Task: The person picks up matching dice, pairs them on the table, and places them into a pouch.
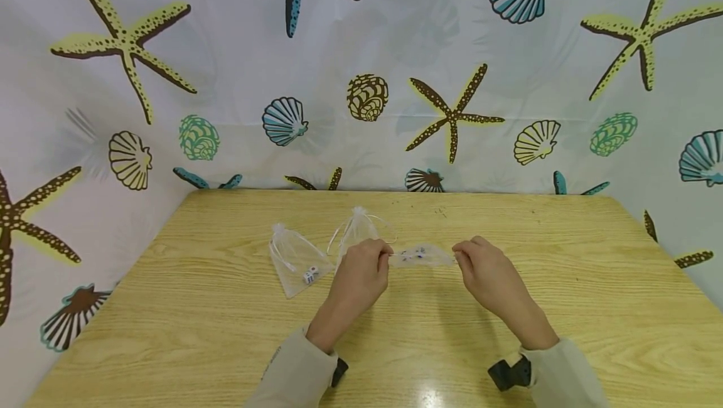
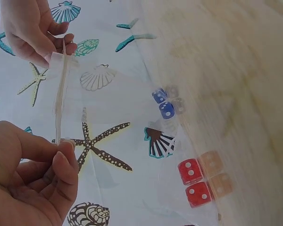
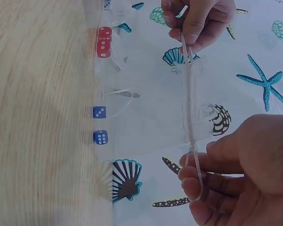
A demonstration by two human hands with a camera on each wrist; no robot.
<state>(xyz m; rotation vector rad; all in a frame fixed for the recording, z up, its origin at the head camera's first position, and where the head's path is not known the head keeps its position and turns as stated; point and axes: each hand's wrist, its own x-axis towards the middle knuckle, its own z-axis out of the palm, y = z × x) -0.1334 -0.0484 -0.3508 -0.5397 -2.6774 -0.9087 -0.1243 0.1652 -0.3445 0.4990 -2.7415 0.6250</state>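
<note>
A sheer white drawstring pouch (image 1: pixel 429 257) is stretched between both hands just over the table, its cord pulled sideways. Blue dice (image 3: pixel 100 136) lie at the bottom of this pouch. My left hand (image 1: pixel 361 270) pinches the cord at the left end of the pouch's mouth. At the other end my right hand (image 1: pixel 491 276) pinches a loop of the drawstring (image 3: pixel 198 174) between thumb and fingers. Past my left hand lies a second sheer pouch (image 1: pixel 359 227), partly hidden by that hand. Red dice (image 2: pixel 190 171) show at the table level in both wrist views.
A third sheer pouch (image 1: pixel 290 257) lies flat to the left, its neck drawn together, with dice (image 1: pixel 310 275) inside. The wooden table (image 1: pixel 169 320) runs back to a white curtain (image 1: pixel 237 69) printed with starfish and shells.
</note>
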